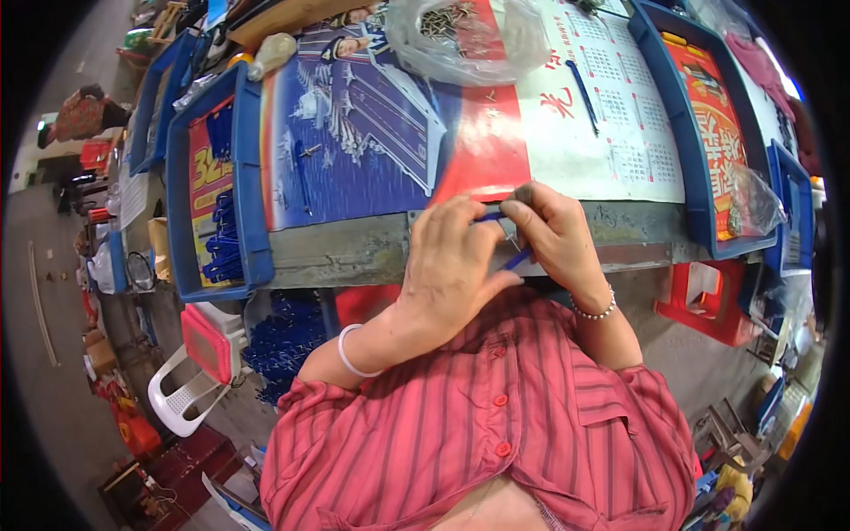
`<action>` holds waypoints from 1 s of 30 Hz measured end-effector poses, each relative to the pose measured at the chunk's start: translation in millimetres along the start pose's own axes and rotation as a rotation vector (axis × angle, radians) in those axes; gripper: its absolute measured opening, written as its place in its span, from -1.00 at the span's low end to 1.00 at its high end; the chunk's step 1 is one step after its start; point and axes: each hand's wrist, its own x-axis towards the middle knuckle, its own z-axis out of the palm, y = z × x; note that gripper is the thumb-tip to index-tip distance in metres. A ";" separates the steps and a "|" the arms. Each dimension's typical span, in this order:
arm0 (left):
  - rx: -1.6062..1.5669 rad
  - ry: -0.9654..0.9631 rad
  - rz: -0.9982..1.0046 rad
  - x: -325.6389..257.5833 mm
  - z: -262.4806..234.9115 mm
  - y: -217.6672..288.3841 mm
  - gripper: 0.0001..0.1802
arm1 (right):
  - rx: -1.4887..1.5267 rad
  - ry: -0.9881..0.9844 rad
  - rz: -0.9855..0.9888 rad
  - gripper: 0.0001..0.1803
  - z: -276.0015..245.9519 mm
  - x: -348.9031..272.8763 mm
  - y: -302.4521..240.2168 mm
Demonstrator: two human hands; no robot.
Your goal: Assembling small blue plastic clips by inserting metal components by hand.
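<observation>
Nearest of all, red striped shirt [496, 425] with red buttons, filling the lower frame. Just above it, left hand [447, 265] and right hand [553, 234], touching each other at the worn grey table edge [354, 252], fingers pressed together and pinching a thin blue pen part [516, 259]; blue tip poking out below the right fingers, another short blue end showing between the two hands, and what seems a small metal spring there, too small to tell for sure. White bangle on the left wrist, bead bracelet on the right. Spread over the tabletop, big glossy poster [363, 133], blue at left, red in the middle, white calendar grid at right, with a loose blue pen [582, 93] lying on the white part. Farther back, clear plastic bag [469, 35] of small metal bits. At left, blue tray [181, 212] lined with red and yellow printed paper, holding a heap of blue pen parts. At right, second blue tray [686, 133] with red and orange printed lining. Under the table, red stool [708, 305] at right, white plastic chair [177, 403] and more blue pieces at left.
</observation>
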 end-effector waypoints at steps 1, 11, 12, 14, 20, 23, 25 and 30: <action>0.144 -0.056 0.037 -1.8 2.4 4.8 -0.51 | 0.061 0.044 0.025 -0.82 0.9 -0.6 3.7; -0.019 -0.134 0.221 -17.6 46.0 -44.6 -0.68 | -0.559 0.037 -0.139 -0.83 -23.3 -21.1 30.0; -0.067 -0.173 0.228 -18.0 49.7 -48.0 -0.68 | -0.564 0.031 -0.131 -0.83 -25.2 -23.6 27.7; -0.097 -0.173 0.209 -16.4 49.9 -52.4 -0.68 | -0.638 -0.042 -0.339 -0.68 -27.8 -27.4 21.8; -0.137 -0.207 0.182 -11.6 51.2 -50.8 -0.67 | -0.821 -0.199 -0.212 -0.33 -25.1 -36.9 16.0; -0.116 -0.203 0.183 -15.6 49.6 -54.2 -0.67 | -0.811 -0.198 -0.250 -0.36 -18.4 -32.3 17.0; -0.077 -0.186 0.192 -22.1 42.2 -56.6 -0.67 | -0.776 -0.169 -0.337 -0.37 -10.1 -25.5 20.8; 0.160 -0.186 0.055 -61.7 -10.4 -81.4 -0.69 | -0.621 -0.268 -0.517 -0.37 46.0 7.4 22.0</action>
